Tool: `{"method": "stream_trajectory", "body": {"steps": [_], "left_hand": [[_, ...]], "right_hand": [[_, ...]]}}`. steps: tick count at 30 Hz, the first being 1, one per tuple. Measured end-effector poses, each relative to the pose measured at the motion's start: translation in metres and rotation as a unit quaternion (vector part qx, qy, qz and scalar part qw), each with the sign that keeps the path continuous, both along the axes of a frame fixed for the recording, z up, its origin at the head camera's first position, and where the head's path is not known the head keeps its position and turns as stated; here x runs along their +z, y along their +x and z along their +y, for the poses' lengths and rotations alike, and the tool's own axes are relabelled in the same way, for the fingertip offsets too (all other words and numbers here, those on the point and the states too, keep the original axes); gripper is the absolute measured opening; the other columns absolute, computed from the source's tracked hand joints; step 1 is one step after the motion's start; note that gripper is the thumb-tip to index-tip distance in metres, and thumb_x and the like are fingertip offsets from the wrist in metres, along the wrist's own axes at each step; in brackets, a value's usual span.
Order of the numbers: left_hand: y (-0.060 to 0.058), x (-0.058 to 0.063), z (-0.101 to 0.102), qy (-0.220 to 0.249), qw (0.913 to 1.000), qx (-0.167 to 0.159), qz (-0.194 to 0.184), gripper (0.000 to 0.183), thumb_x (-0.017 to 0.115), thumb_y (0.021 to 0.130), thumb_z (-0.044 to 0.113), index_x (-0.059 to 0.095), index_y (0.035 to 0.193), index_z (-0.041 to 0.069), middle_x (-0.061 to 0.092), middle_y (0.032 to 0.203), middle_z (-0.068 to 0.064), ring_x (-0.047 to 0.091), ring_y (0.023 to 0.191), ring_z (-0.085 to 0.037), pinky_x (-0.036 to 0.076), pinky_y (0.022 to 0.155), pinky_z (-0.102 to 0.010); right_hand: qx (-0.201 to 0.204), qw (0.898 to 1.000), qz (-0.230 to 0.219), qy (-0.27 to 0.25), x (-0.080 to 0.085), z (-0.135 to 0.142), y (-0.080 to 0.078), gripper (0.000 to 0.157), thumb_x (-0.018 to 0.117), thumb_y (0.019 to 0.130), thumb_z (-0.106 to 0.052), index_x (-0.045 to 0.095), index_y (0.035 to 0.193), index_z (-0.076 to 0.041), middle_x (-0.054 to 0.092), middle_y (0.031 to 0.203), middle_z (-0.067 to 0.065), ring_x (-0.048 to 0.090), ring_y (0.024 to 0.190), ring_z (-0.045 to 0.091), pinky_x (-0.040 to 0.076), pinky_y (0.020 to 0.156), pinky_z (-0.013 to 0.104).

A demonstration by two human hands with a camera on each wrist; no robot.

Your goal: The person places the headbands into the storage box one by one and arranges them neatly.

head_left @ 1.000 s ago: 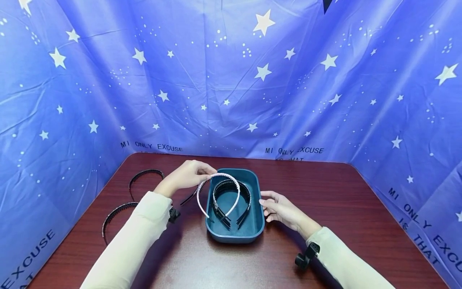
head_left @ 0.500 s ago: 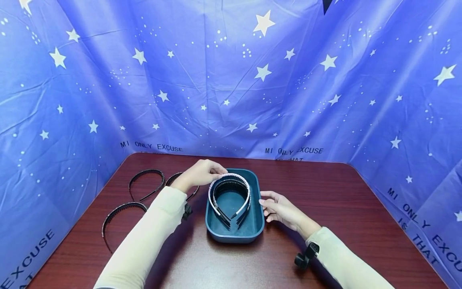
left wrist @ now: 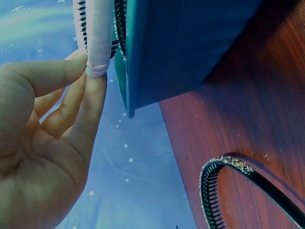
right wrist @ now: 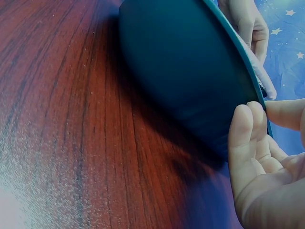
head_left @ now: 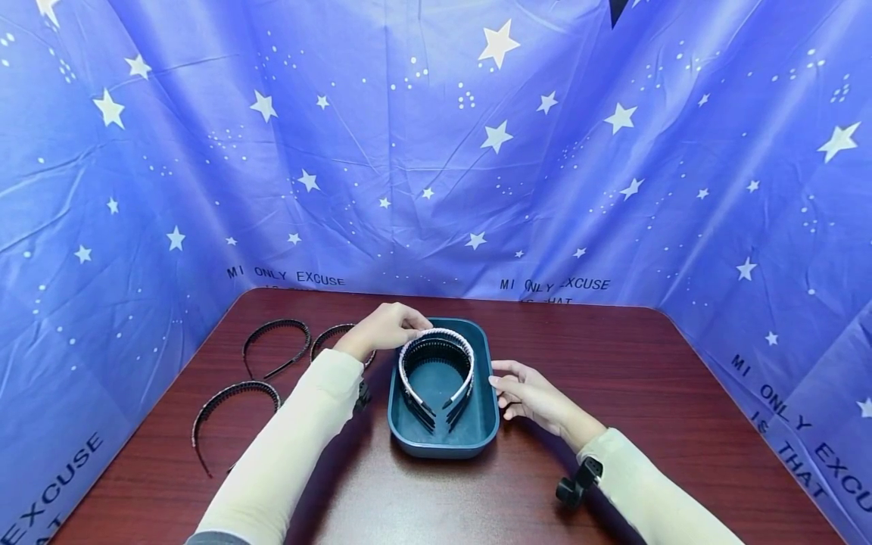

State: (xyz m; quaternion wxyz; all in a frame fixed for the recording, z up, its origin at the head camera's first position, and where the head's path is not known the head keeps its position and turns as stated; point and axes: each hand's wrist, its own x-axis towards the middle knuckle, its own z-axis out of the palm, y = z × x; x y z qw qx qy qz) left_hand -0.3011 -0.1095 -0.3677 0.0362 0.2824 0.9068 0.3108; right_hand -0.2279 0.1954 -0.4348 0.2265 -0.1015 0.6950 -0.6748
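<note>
A dark teal box with raised walls stands at the middle of the table. My left hand pinches a white wrapped headband at its top left, over the box. In the left wrist view, the thumb and fingers meet on the white band, which has dark comb teeth inside. Under it in the box, several black headbands lie nested, tips toward the near end. My right hand grips the box's right rim, thumb and fingers on either side, as the right wrist view shows.
On the table's left lie more black headbands: one at the back left, one partly behind the left hand, and one nearer, partly covered by the sleeve. A blue star-patterned cloth hangs behind the table.
The left hand has carried the white headband to the right, from the box's left edge to over the black ones, lining it up with them. The right hand and the box have stayed put.
</note>
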Motion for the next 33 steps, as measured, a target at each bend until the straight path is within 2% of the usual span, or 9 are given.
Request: {"method": "stream_trajectory", "body": {"steps": [9, 13, 33], "left_hand": [[-0.002, -0.003, 0.003, -0.007, 0.9999, 0.001, -0.012, 0.018, 0.067, 0.097, 0.010, 0.077, 0.113, 0.011, 0.074, 0.105, 0.000, 0.068, 0.105, -0.021, 0.055, 0.090, -0.035], [-0.002, -0.006, 0.005, -0.012, 0.9999, 0.003, -0.006, 0.017, 0.068, 0.096, 0.009, 0.077, 0.111, 0.011, 0.074, 0.104, 0.000, 0.068, 0.105, -0.021, 0.055, 0.089, -0.034], [-0.003, -0.007, 0.010, -0.028, 0.9995, 0.015, -0.006, 0.016, 0.069, 0.096, 0.009, 0.078, 0.109, 0.012, 0.075, 0.101, 0.002, 0.067, 0.096, -0.014, 0.055, 0.082, -0.029]], "right_hand": [[0.000, 1.000, -0.002, -0.002, -0.001, 0.000, -0.001, 0.060, 0.060, 0.101, -0.018, 0.031, 0.148, 0.005, 0.062, 0.088, 0.003, 0.057, 0.067, 0.008, 0.052, 0.056, 0.021], [-0.001, 1.000, -0.003, -0.003, -0.002, 0.000, -0.001, 0.060, 0.060, 0.101, -0.019, 0.031, 0.148, 0.005, 0.062, 0.086, 0.002, 0.057, 0.067, 0.008, 0.052, 0.055, 0.021], [-0.001, 1.000, 0.000, -0.005, -0.002, 0.000, 0.000, 0.061, 0.061, 0.101, -0.020, 0.031, 0.148, 0.004, 0.062, 0.085, 0.001, 0.057, 0.066, 0.007, 0.051, 0.055, 0.021]]}}
